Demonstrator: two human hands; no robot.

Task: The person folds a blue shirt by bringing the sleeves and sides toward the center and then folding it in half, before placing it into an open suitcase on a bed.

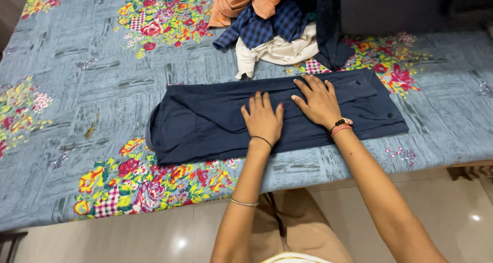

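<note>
- A dark navy shirt (205, 122), folded into a long band, lies flat across the middle of the frame on a bed sheet (92, 83) of grey-blue cloth printed with bright flowers.
- The left hand (263, 120) rests palm down on the centre of the shirt, fingers spread and flat, holding nothing.
- The right hand (319, 101) lies just beside it, a little higher and to the right, also flat and splayed on the cloth, gripping nothing.
- Both wrists carry thin bands; the right one has a beaded bracelet (340, 125).
- At the upper centre of the frame sits a loose heap of clothes (277, 24): orange, blue checked, cream and dark pieces, touching the shirt's upper edge.
- No container shows in view.
</note>
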